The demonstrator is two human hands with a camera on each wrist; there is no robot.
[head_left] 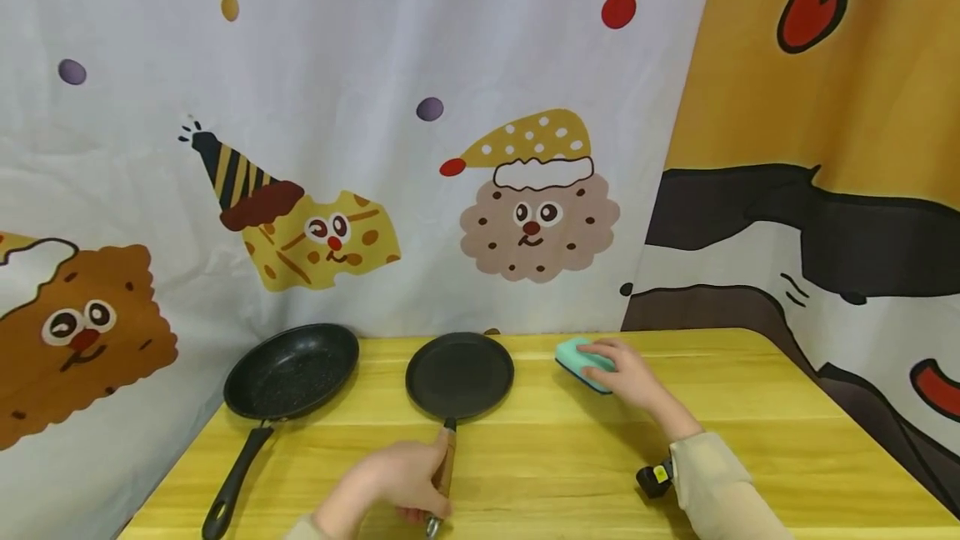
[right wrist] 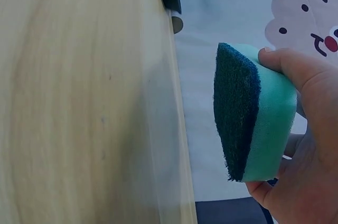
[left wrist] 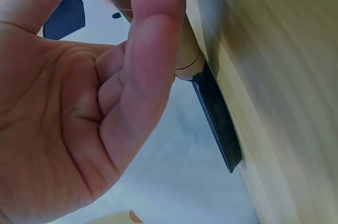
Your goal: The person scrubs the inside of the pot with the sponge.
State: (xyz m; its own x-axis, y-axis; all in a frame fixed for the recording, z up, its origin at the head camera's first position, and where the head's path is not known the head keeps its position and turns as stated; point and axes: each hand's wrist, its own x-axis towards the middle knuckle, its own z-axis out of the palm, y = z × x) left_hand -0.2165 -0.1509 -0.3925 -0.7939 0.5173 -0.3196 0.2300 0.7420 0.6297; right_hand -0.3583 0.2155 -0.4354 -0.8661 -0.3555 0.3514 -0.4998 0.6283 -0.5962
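Note:
A flat round black pan point(head_left: 460, 375) lies toward the back middle of the table. Its wooden handle point(head_left: 447, 465) points to the near edge, and my left hand point(head_left: 405, 473) grips it. In the left wrist view, curled fingers point(left wrist: 153, 49) wrap the wooden handle beside the tabletop. My right hand point(head_left: 628, 375) holds a mint-green sponge point(head_left: 581, 359) to the right of the pan. In the right wrist view the sponge's dark scouring side point(right wrist: 235, 110) faces the table with a gap between, thumb and fingers pinching the green foam.
A deeper black frying pan point(head_left: 292, 373) stands at the left, its black handle point(head_left: 236, 482) toward the near edge. The yellow wooden table point(head_left: 750, 423) meets a cartoon-printed curtain point(head_left: 420, 40) at the back. A wrist camera point(head_left: 655, 479) sits on the right sleeve.

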